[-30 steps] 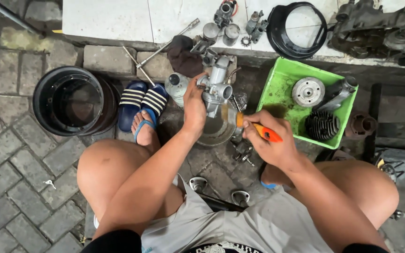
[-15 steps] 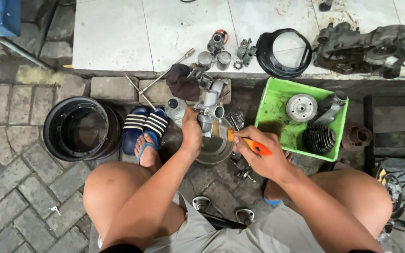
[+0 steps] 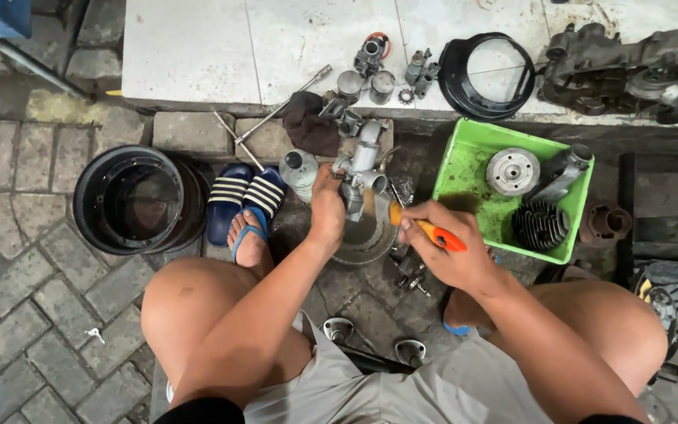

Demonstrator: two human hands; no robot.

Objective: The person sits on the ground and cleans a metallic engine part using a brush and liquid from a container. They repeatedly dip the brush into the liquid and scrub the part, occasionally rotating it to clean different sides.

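Gripping the carburetor (image 3: 361,169) over a bowl (image 3: 366,239), left hand (image 3: 327,206) has fingers curled round it; right hand (image 3: 445,247) fists an orange-handled screwdriver (image 3: 425,230), tip at its side.

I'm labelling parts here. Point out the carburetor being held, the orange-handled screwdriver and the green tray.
carburetor (image 3: 364,161), head view, on its metal body.
orange-handled screwdriver (image 3: 442,238), head view, on the orange grip.
green tray (image 3: 457,169), head view, on its bare left floor.
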